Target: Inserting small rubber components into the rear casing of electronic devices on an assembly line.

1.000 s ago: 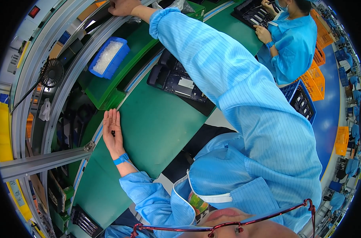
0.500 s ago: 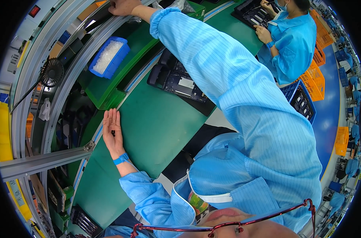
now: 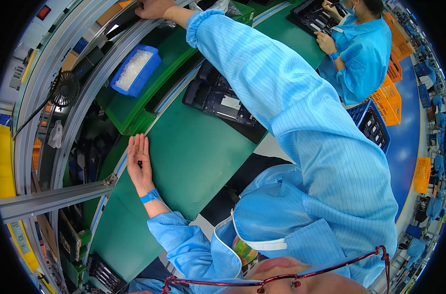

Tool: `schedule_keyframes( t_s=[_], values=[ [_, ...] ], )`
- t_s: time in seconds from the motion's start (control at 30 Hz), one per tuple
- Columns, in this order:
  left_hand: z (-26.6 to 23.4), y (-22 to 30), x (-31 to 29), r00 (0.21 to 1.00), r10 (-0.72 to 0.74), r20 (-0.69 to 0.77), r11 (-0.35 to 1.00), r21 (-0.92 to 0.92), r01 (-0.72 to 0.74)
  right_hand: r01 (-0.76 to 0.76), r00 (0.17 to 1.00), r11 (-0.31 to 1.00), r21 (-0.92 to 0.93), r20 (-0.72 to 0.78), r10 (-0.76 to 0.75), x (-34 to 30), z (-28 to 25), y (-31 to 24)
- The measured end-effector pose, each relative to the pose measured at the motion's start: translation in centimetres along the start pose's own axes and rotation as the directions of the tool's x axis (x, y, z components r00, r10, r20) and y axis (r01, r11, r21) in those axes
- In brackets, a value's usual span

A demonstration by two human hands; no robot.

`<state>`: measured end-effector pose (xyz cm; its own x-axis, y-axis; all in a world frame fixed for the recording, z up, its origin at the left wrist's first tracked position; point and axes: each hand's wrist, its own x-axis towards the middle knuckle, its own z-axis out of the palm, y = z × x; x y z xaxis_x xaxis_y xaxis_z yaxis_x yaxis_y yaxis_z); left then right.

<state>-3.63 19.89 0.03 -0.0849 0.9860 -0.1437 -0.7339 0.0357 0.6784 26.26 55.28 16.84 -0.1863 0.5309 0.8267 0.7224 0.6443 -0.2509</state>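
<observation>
My left hand (image 3: 139,164) lies palm up over the green work surface (image 3: 203,157). Its fingers are stretched out, and a few small black pieces (image 3: 140,164) rest in the palm. At the top edge my right hand (image 3: 154,9) reaches far out to the metal frame, its fingers curled; what they hold, if anything, is hidden against a dark object (image 3: 122,23). Under my right arm sits a black plastic housing (image 3: 220,98) with a pale rectangular part inside, partly covered by the sleeve.
A blue bin (image 3: 134,71) of clear pieces stands on a green ledge (image 3: 134,122). A small black fan (image 3: 64,89) hangs on the rails, and a metal bar (image 3: 56,198) crosses at left. A co-worker (image 3: 357,54) handles a black tray (image 3: 311,19); orange crates (image 3: 387,100) stand behind.
</observation>
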Motion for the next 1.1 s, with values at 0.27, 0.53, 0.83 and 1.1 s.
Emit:
schedule_keyframes(
  t_s=[0.27, 0.53, 0.83, 1.1],
  values=[
    [-0.3, 0.1, -0.1, 1.000, 0.001, 0.012, 1.000, -0.007, 0.000, -0.029, 0.999, 0.999, -0.013, 0.038, 0.030, -0.2, 0.0, -0.3],
    [-0.3, -0.1, 0.2, 1.000, -0.006, 0.022, 1.000, -0.015, 0.006, -0.012, 1.000, 1.000, -0.025, 0.016, 0.012, 0.3, 0.1, 0.3],
    [-0.6, 0.1, 0.1, 0.999, 0.002, 0.040, 1.000, -0.016, -0.001, -0.176, 0.959, 0.896, -0.408, 0.135, 0.249, 0.7, -0.3, -2.1],
    [0.0, -0.1, 0.0, 1.000, -0.005, 0.007, 1.000, -0.009, 0.005, -0.012, 0.998, 0.999, -0.033, 0.054, 0.013, -0.1, 0.0, 0.0]
  ],
)
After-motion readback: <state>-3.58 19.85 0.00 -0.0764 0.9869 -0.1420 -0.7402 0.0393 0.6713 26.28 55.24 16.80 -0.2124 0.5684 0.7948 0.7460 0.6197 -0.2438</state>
